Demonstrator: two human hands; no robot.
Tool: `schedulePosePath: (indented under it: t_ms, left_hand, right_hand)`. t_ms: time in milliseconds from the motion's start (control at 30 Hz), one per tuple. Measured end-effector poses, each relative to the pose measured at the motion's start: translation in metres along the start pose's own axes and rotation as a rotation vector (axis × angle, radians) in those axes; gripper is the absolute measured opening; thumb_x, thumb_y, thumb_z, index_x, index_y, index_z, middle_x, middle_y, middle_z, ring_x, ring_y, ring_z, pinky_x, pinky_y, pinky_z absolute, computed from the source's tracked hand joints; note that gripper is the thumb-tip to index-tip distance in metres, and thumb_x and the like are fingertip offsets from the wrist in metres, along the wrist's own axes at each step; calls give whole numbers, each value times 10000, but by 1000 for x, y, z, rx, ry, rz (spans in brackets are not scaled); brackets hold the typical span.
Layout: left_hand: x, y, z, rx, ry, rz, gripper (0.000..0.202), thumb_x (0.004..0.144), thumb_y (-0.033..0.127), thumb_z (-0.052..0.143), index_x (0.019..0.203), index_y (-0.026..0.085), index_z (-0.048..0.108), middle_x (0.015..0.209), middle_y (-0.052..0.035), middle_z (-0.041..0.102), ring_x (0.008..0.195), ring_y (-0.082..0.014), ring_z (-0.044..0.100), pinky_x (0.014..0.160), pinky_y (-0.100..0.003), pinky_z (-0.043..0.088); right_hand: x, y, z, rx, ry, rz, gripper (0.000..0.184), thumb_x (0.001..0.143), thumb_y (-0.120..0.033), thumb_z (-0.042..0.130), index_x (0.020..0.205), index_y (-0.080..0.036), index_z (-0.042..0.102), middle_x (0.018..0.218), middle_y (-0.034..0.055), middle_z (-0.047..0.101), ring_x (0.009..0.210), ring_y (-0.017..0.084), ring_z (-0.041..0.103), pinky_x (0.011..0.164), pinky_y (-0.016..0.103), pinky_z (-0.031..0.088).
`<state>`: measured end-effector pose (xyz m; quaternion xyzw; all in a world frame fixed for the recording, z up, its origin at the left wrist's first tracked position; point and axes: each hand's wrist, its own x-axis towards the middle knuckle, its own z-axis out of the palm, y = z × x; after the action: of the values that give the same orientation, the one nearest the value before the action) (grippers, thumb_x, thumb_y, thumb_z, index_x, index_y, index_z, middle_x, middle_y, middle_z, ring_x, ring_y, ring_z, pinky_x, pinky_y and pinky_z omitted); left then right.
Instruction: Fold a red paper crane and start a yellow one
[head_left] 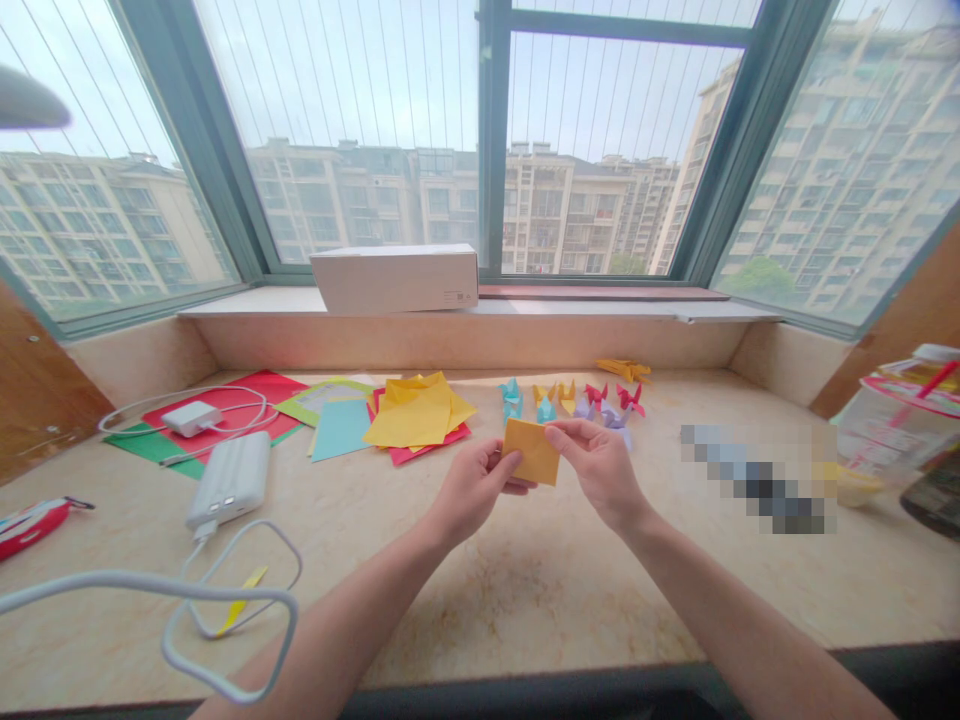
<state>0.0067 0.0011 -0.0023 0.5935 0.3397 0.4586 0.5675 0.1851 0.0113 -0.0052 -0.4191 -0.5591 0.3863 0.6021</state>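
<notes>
Two hands share one small square of folded yellow paper (534, 455), held up above the near middle of the counter. The left hand (476, 482) is closed on its left edge, thumb in front and fingers behind; the right hand (596, 462) pinches its upper right corner, thumb and fingers close together.

Just beyond, several small folded paper birds (546, 411) sit close together in blue, yellow, red and purple; they overlap, so I cannot count them exactly. One larger yellow folded piece (626, 371) lies behind them. To the left is a pile of yellow sheets (412, 415) over red ones, then one light blue sheet (343, 430), and farther left a red sheet (247, 393) and green paper (139, 446). One white plug (191, 418) rests on the red sheet. Nearer is one white power bank (231, 480) with a cable (127, 580).

At the right stands a clear plastic cup (889, 430) with a red straw, near a pixelated patch.

All this is on a beige stone counter (465, 610). One white box (394, 280) stands on the far sill (570, 306), before green-framed windows facing apartment blocks.
</notes>
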Motion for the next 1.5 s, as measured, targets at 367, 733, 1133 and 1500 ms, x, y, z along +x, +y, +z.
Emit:
schedulePosePath:
  t_ms: [367, 733, 1133, 1500]
  left_hand:
    - [-2, 1, 2, -77, -15, -18, 450, 847, 515, 646, 1048, 114, 611, 953, -130, 738, 732, -248, 754, 659, -342, 611]
    - [-3, 2, 0, 38, 25, -43, 466, 836, 563, 628, 909, 103, 637, 666, -79, 719, 548, -197, 715, 502, -252, 565]
    - [-2, 1, -8, 204, 40, 118, 392, 840, 482, 654, 851, 91, 677, 657, -52, 686, 497, -155, 656, 456, -240, 538]
    - [-2, 0, -8, 269, 31, 57, 450, 855, 556, 581, 833, 111, 649, 641, -30, 646, 518, -137, 605, 456, -219, 496]
  right_hand:
    - [2, 0, 0, 84, -62, 66, 403, 671, -541, 790, 780, -161, 713, 784, 67, 759, 727, 211, 700, 696, 332, 562]
    - [-6, 0, 6, 139, -291, 75, 293, 749, -431, 762, 856, -160, 733, 838, 59, 761, 766, 200, 705, 767, 349, 553]
    - [-7, -11, 7, 187, -373, 104, 364, 810, -507, 685, 897, -156, 723, 807, 57, 752, 711, 212, 708, 670, 336, 558]
    - [-7, -9, 4, -155, -304, -83, 311, 844, -433, 651, 788, -149, 767, 710, 31, 712, 662, 163, 613, 603, 264, 473]
